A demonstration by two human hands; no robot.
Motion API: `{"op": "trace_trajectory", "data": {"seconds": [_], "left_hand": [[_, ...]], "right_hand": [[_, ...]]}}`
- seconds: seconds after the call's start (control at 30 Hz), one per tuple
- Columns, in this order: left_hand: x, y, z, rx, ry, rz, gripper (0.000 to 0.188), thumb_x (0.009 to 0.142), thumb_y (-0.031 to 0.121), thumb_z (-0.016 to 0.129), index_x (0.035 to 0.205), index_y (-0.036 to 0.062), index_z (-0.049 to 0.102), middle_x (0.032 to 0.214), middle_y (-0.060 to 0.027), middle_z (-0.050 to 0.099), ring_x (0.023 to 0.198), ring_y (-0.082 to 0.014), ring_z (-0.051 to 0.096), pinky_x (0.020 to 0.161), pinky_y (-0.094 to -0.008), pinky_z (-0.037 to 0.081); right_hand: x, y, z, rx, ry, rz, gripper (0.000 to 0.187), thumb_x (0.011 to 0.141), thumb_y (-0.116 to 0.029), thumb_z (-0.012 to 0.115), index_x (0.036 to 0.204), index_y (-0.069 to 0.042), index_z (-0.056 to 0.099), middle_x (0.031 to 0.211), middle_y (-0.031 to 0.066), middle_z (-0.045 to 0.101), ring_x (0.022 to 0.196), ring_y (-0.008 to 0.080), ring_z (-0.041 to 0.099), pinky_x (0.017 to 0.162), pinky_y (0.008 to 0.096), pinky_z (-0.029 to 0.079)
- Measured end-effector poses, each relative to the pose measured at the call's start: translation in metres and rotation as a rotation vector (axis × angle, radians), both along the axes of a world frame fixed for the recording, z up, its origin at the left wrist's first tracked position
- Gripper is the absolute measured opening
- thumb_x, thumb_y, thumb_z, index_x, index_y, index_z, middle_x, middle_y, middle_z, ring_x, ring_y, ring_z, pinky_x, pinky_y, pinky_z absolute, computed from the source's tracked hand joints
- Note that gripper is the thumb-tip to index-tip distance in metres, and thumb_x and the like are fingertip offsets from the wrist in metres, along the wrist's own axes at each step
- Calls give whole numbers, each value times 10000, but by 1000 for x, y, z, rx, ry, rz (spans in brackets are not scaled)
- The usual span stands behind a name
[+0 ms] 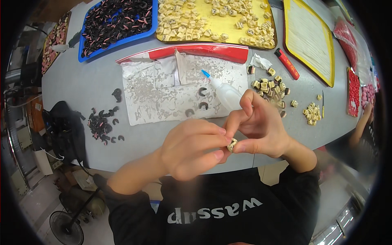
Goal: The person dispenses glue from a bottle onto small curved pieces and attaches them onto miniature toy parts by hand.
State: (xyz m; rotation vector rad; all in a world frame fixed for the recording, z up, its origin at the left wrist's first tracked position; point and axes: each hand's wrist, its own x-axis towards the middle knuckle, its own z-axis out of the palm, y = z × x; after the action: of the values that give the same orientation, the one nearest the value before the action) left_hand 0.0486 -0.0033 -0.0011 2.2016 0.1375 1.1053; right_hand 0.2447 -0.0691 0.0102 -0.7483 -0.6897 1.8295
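Note:
My left hand (192, 149) and my right hand (261, 126) meet above the near table edge. Between their fingertips is a small cream-coloured piece (232, 145) with a dark part. My right thumb and a finger pinch it, while my left fingertips press at its side. A white squeeze bottle (228, 94) with a blue tip slants behind my right fingers; whether they grip it I cannot tell. Under it lies a stained white sheet (155, 106) with a few dark curved pieces (203, 92). Left of the sheet is a pile of black and pink curved pieces (101, 125).
At the back stand a blue tray (154, 22) of dark pieces, a yellow tray (220, 24) of cream pieces and another yellow-rimmed tray (310, 36). Cream pieces (271, 87) and a red cutter-like tool (287, 64) lie at right. Another person's hand (367, 110) shows far right.

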Motion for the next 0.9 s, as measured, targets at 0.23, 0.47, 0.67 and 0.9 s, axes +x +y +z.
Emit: {"op": "trace_trajectory", "data": {"seconds": [0.23,0.47,0.67,0.9], "left_hand": [[-3,-6,3,-72,-1,-47,670,625,11,851,1061,106,351,1000,-142,621,864,-290,609,612,-328,503],[6,-6,-3,32,-184,-35,470,628,-56,760,814,49,342,907,-193,604,781,-298,615,557,-340,526],[4,-7,0,16,-211,-43,272,581,-124,671,663,-10,438,938,-213,583,786,-311,610,575,-368,542],[0,7,6,-177,68,-63,719,622,86,882,1050,129,306,1000,-130,613,866,-292,608,672,-356,529]], "right_hand": [[-2,-2,-3,89,-14,70,589,717,82,753,939,-110,242,906,209,643,949,272,606,893,385,445],[-5,-3,-5,106,6,82,611,698,84,769,940,-113,244,910,223,643,971,294,619,936,441,440],[-4,-5,-7,118,-39,73,601,707,73,772,940,-115,251,920,227,646,976,304,623,925,435,447],[-6,-4,-1,-53,31,-8,525,775,23,731,985,-99,265,940,225,650,946,291,633,834,384,481]]}}
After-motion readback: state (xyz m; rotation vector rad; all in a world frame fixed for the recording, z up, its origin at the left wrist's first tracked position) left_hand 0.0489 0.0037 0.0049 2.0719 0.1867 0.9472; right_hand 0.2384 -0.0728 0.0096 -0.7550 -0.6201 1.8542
